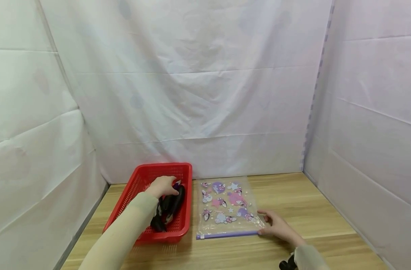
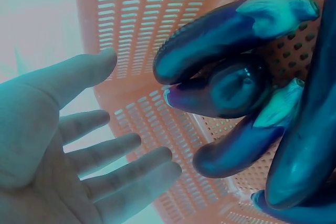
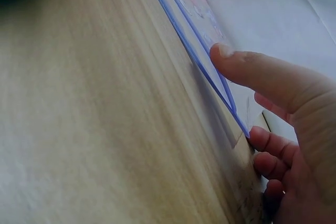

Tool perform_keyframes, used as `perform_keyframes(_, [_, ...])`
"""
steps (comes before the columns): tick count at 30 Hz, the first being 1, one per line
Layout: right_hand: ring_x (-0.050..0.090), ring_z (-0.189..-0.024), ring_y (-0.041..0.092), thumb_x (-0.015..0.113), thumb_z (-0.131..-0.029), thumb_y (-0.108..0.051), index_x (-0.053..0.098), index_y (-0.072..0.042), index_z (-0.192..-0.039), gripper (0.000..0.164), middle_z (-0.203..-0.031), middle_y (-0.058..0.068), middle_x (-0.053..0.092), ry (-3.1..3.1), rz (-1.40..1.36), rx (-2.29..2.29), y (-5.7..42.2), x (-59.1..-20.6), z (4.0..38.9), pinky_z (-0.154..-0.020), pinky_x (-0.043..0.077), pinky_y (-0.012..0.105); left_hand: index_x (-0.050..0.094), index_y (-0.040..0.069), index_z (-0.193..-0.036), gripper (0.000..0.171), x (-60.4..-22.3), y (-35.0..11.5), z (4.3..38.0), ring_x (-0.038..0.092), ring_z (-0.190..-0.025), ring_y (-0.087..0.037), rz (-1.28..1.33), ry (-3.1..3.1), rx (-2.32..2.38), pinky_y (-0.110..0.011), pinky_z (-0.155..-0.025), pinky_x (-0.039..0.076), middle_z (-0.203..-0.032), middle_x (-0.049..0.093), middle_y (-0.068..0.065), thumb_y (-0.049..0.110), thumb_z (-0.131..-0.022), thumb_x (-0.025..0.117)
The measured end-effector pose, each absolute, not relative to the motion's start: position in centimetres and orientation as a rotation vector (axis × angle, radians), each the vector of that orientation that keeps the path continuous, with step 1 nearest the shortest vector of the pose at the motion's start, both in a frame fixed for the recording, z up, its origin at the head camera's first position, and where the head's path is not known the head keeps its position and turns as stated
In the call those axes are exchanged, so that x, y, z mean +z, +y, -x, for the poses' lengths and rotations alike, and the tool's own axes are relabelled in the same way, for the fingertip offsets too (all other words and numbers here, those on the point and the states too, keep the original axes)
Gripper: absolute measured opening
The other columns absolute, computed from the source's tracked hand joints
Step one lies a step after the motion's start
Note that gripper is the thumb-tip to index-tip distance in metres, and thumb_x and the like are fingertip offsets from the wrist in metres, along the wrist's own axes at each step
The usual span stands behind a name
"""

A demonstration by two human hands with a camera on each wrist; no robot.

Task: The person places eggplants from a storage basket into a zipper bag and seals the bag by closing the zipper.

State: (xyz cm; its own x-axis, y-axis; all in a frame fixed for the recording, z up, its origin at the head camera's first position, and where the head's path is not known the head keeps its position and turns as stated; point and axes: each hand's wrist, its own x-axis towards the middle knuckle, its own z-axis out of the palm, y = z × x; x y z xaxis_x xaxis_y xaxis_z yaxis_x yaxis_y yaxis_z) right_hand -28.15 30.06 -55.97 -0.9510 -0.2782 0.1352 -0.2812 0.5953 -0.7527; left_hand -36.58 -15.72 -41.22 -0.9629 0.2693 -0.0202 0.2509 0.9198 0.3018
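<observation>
My left hand (image 1: 162, 186) is over the red plastic basket (image 1: 140, 240), fingers spread and nothing held. In the left wrist view the thumb and fingers (image 2: 134, 182) stand apart from several dark purple eggplants (image 2: 231, 30) lying in the basket. A clear zip bag (image 1: 210, 225) printed with pink and purple cartoon figures lies flat to the basket's right, its purple slider strip (image 1: 229, 235) toward me. At the strip's right end is my right hand (image 1: 276, 227), with the thumb and fingertips at the bag's corner and a gap between them.
The wooden table (image 1: 286, 191) carries the basket and the bag. White cloth (image 1: 198, 105) hangs behind and along both sides. A small black object (image 1: 287, 263) sits by the right wrist.
</observation>
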Motion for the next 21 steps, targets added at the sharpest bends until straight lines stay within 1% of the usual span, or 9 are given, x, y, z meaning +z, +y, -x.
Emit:
perform_keyframes(2, [0.047,-0.091,0.022,0.088,-0.065,-0.023,0.052,0.0,-0.135,0.081,-0.096,0.007,0.052,-2.799,-0.482,1.328,30.1,-56.0,28.0,-0.088,0.037,0.045,0.059,0.009,-0.13,0.06,-41.3,-15.8,36.9,0.059,-0.1,-0.026,-0.401,3.006,0.47,-0.052,-0.09,0.047,-0.122,0.063,-0.01,0.027,-0.076,0.081])
perform_keyframes(6, [0.047,-0.095,0.022,0.087,-0.065,-0.025,0.053,-0.002,-0.135,0.081,-0.101,0.007,0.053,-2.792,-0.472,1.346,30.1,-56.1,27.7,-0.088,0.037,0.045,0.06,0.009,-0.129,0.06,-41.7,-16.1,37.4,0.059,-0.104,-0.028,-0.373,2.988,0.511,-0.052,-0.092,0.046,-0.122,0.063,-0.01,0.024,-0.075,0.082])
perform_keyframes(11, [0.047,-0.095,0.022,0.086,-0.067,-0.026,0.053,-0.005,-0.135,0.078,-0.103,0.006,0.053,-2.799,-0.469,1.364,30.2,-56.4,27.4,-0.087,0.038,0.04,0.057,0.004,-0.132,0.063,-42.2,-16.7,37.8,0.058,-0.107,-0.032,-0.356,2.963,0.534,-0.053,-0.09,0.047,-0.126,0.06,-0.015,0.021,-0.077,0.082])
perform_keyframes(15, [0.047,-0.096,0.022,0.085,-0.069,-0.026,0.054,-0.007,-0.134,0.075,-0.103,0.005,0.053,-2.809,-0.46,1.364,30.3,-56.6,27.4,-0.086,0.039,0.036,0.055,0.003,-0.134,0.065,-42.3,-17.0,37.7,0.06,-0.096,-0.03,-0.336,2.947,0.564,-0.053,-0.086,0.049,-0.127,0.059,-0.018,0.02,-0.077,0.082])
perform_keyframes(18, [0.048,-0.096,0.021,0.085,-0.068,-0.026,0.056,-0.008,-0.133,0.073,-0.103,0.005,0.054,-2.804,-0.441,1.361,30.3,-56.5,27.3,-0.085,0.039,0.035,0.055,0.003,-0.133,0.065,-42.4,-17.0,37.4,0.062,-0.086,-0.029,-0.303,2.925,0.633,-0.052,-0.082,0.051,-0.122,0.061,-0.018,0.017,-0.076,0.082])
perform_keyframes(21, [0.049,-0.094,0.02,0.086,-0.068,-0.026,0.058,-0.009,-0.13,0.07,-0.101,0.004,0.055,-2.789,-0.428,1.355,30.2,-56.6,27.1,-0.082,0.04,0.034,0.055,0.003,-0.134,0.066,-42.7,-17.0,37.2,0.062,-0.084,-0.028,-0.282,2.909,0.675,-0.05,-0.079,0.053,-0.121,0.061,-0.018,0.015,-0.075,0.082])
